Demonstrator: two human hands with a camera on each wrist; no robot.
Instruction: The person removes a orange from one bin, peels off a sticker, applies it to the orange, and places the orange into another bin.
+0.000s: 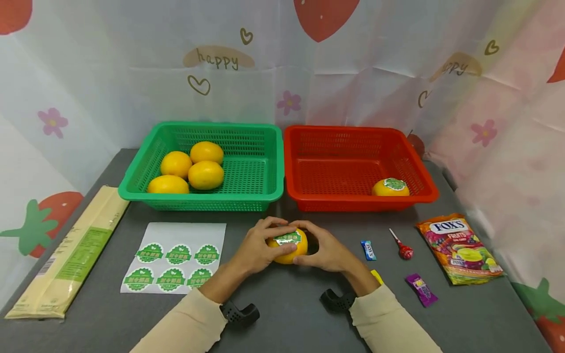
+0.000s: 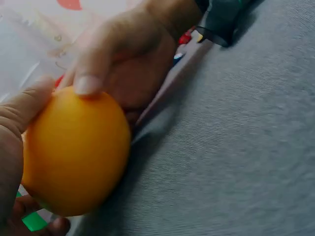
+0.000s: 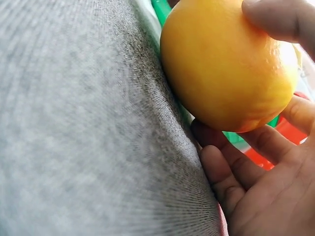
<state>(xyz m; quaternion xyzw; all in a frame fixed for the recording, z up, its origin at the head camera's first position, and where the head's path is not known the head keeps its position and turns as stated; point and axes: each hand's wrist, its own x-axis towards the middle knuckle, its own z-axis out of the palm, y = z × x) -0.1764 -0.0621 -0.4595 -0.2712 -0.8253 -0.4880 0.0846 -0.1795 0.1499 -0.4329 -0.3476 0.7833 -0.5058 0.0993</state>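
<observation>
Near the table's middle, an orange (image 1: 301, 251) with a green-and-white round sticker (image 1: 288, 238) on top is held between both hands. My left hand (image 1: 261, 246) grips its left side, thumb in front and fingers over the back. My right hand (image 1: 325, 249) holds its right side between thumb and fingers. In the left wrist view the orange (image 2: 78, 152) shows a bare side, with the right thumb pressed on it. In the right wrist view the right fingers curl under the orange (image 3: 226, 69). The sticker is hidden in both wrist views.
Behind stand a green basket (image 1: 247, 197) with several oranges and a red basket (image 1: 344, 200) with one stickered orange (image 1: 391, 187). Left lie a sticker sheet (image 1: 185, 233) and a long beige packet (image 1: 72, 255). Right lie a candy bag (image 1: 461, 250), a lollipop (image 1: 404, 251) and wrapped candies (image 1: 421, 290).
</observation>
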